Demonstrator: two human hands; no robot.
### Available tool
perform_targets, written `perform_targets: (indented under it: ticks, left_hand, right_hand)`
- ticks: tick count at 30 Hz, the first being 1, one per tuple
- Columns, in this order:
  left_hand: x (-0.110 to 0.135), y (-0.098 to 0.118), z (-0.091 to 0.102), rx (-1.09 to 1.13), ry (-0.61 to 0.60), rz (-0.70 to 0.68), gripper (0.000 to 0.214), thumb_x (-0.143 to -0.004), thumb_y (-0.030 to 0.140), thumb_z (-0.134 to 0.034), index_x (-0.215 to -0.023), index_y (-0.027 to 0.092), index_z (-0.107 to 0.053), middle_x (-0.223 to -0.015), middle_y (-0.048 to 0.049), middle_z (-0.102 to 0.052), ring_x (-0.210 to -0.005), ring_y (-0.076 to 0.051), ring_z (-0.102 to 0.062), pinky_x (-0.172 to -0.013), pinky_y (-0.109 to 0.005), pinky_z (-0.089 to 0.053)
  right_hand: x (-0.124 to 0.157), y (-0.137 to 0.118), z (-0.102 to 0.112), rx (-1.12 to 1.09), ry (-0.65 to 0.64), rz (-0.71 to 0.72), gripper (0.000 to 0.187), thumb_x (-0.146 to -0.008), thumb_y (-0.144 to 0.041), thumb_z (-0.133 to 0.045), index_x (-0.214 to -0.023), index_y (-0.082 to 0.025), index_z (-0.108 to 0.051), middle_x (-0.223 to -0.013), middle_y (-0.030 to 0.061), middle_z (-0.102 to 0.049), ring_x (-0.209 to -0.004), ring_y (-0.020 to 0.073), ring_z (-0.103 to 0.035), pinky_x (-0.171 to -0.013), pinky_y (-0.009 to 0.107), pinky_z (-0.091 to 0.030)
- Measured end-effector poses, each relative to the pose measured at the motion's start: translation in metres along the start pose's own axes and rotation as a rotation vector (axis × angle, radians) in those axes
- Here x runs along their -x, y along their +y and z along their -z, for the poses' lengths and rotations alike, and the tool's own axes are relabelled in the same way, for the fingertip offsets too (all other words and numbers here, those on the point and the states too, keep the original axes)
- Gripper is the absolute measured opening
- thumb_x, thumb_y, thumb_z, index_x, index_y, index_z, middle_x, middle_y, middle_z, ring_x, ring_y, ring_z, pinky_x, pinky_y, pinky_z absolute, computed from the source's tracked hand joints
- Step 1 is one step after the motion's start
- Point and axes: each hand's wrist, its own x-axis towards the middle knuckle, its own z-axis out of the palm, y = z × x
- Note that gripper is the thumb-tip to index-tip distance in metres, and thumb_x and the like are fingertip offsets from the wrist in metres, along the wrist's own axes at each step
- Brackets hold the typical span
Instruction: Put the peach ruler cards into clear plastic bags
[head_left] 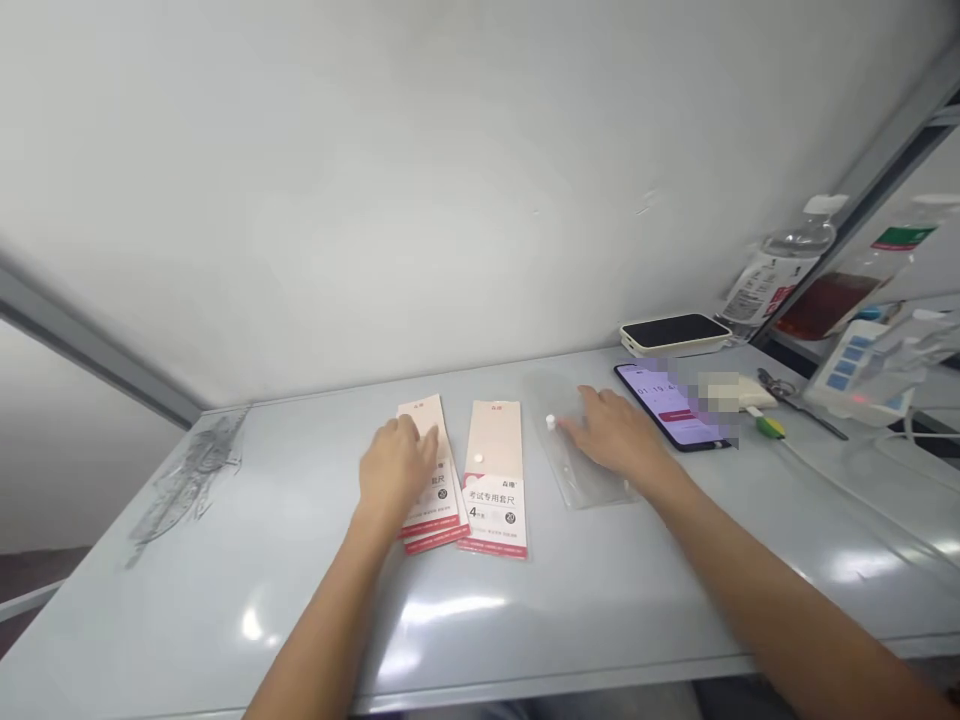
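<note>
My left hand (394,465) rests on top of a small stack of flat ruler-set packets (435,525), white and pinkish with a red lower band. Its thumb stands apart from the curled fingers. To the right of that stack lies another such packet (495,505), with a small white button (478,458) on it. A clear plastic pouch (592,485) with a white snap button (550,422) lies farther right. My right hand (611,430) touches the pouch with thumb and fingers spread. At the table's left lie several transparent rulers (187,480), overlapping each other.
Beyond my right hand lie a lit phone (667,405), a second phone (675,332) near the wall, a white cable (832,500) and scissors or keys (806,405). Bottles (780,265) and a white power strip (859,370) stand at the right. A wall (375,200) closes the back.
</note>
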Motion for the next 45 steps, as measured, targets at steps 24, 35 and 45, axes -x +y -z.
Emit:
perform_targets:
  ticks: [24, 35, 45]
  left_hand:
    - [0.017, 0.029, -0.029, -0.085, -0.132, -0.210, 0.035, -0.084, 0.043, -0.027, -0.085, 0.017, -0.051, -0.080, -0.0081, -0.058, -0.074, -0.022, -0.057, -0.056, -0.029, -0.039]
    - [0.017, 0.033, -0.028, -0.086, -0.144, -0.300, 0.027, -0.084, 0.023, -0.029, -0.072, 0.016, -0.052, -0.066, -0.0071, -0.058, -0.058, -0.018, -0.056, -0.050, -0.027, -0.033]
    - [0.025, 0.034, -0.025, 0.076, 0.050, -0.447, 0.024, -0.088, 0.023, -0.025, -0.085, 0.018, -0.049, -0.075, -0.0032, -0.056, -0.062, -0.013, -0.052, -0.049, -0.024, -0.032]
  right_hand:
    - [0.033, -0.048, 0.002, -0.437, -0.044, 0.489, 0.028, -0.085, -0.034, -0.037, -0.081, -0.021, -0.062, -0.070, 0.0013, -0.061, -0.063, 0.0137, -0.052, -0.060, 0.026, -0.039]
    - [0.038, -0.053, 0.000, -0.417, -0.057, 0.394, 0.029, -0.084, -0.040, -0.036, -0.078, -0.022, -0.058, -0.070, 0.0004, -0.060, -0.061, 0.0144, -0.053, -0.060, 0.027, -0.038]
    - [0.042, -0.059, 0.004, -1.134, -0.541, 0.272, 0.031, -0.077, -0.043, -0.052, -0.094, -0.018, -0.058, -0.091, 0.0062, -0.065, -0.084, 0.0207, -0.061, -0.071, 0.032, -0.047]
